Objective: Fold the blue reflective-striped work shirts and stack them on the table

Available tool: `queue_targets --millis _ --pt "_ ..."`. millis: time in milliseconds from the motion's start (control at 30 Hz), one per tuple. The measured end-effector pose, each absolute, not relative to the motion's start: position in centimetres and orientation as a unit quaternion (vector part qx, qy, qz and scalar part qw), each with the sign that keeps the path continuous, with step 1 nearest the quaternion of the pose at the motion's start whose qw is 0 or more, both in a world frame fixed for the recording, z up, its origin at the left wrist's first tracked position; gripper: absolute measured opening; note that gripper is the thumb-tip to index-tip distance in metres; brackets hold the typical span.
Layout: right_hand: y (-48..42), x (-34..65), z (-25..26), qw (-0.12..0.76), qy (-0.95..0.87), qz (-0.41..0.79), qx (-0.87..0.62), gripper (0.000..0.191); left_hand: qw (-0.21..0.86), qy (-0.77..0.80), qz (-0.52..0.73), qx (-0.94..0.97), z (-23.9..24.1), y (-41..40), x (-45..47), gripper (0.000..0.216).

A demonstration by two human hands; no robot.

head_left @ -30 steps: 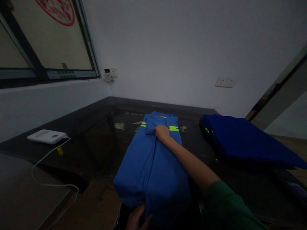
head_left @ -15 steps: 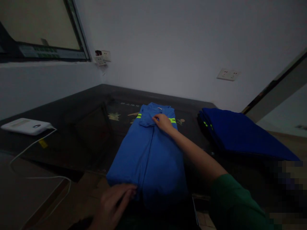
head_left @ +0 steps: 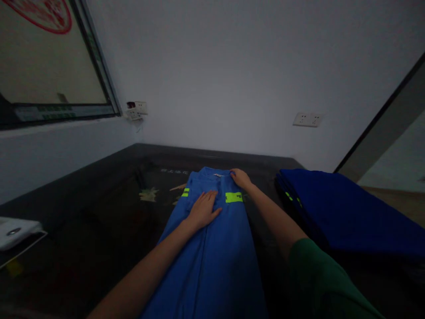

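A blue work jacket (head_left: 222, 248) with yellow-green stripes lies lengthwise on the dark table, its collar at the far end and its sides folded in. My left hand (head_left: 203, 210) rests flat on the upper front, fingers stretched out, next to the bright stripe patch (head_left: 233, 197). At the collar's right corner, my right hand (head_left: 241, 178) has its fingers closed on the fabric by the shoulder.
On the right lies a stack of darker blue folded garments (head_left: 352, 212). A white device (head_left: 20, 231) with a cable sits at the table's left edge. The dark glossy table (head_left: 109, 212) meets the wall behind, where sockets (head_left: 307, 119) are fixed.
My left hand has moved from the jacket's near hem up to its chest. My right hand has gone from the chest to the collar's right corner. The view has tilted upward.
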State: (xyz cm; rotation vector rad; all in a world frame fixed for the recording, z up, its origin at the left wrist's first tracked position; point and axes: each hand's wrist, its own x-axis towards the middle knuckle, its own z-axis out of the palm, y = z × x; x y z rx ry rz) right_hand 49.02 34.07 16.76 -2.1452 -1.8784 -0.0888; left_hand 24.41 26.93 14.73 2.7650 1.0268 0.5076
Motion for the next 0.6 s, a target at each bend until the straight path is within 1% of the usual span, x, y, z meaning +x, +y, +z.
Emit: queue_targets --millis 133,400,533,600 --pt "35.5 50.0 15.8 0.109 -0.676 -0.04 -0.728 0.028 0.091 0.353 0.146 0.92 13.4 26.6 24.4 0.054" --pt "35.8 51.4 14.9 0.02 -0.714 -0.098 -0.693 0.036 0.085 0.406 0.109 0.903 13.6 26.3 24.6 0.058" --pt "35.7 51.0 14.7 0.005 -0.716 -0.127 -0.687 0.034 0.08 0.421 0.104 0.898 13.2 26.3 24.6 0.06" --pt "35.3 50.6 15.0 0.019 -0.702 -0.145 -0.697 0.032 0.076 0.422 0.108 0.897 13.0 26.3 24.7 0.061"
